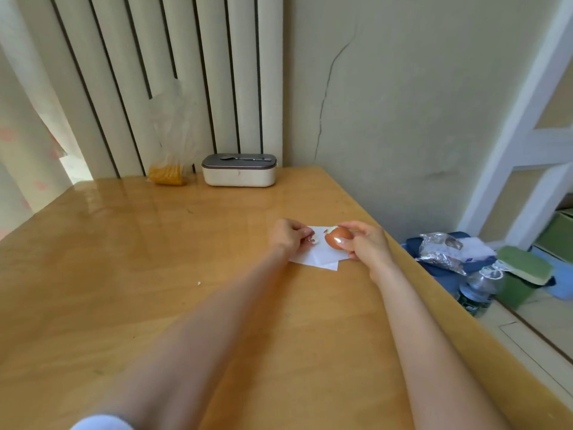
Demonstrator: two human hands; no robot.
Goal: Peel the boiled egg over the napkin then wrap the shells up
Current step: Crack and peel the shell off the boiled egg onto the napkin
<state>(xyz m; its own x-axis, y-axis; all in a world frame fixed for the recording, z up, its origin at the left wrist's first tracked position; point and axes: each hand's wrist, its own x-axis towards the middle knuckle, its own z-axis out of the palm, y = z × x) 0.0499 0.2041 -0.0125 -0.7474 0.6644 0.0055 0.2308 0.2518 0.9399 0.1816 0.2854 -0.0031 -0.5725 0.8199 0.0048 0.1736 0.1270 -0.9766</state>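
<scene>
Both hands hang over the napkin [319, 258], right hand [368, 245] gripping the egg [338, 237], left hand [287, 236] pinching shell [312, 240].

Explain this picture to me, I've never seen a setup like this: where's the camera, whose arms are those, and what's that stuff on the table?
There is no machine here. The single picture comes from a wide-angle camera worn on a person's head, looking forward and down, so the two bare arms reaching into view are that person's own. The right hand holds a brown egg; a patch of shell is already off at its top, showing white. The left hand pinches what looks like a bit of shell. Both hands are over a white napkin lying on a wooden table. At the table's far edge stand a white lunch box with a spoon on its lid, and a clear plastic bag with something yellow inside.
</scene>
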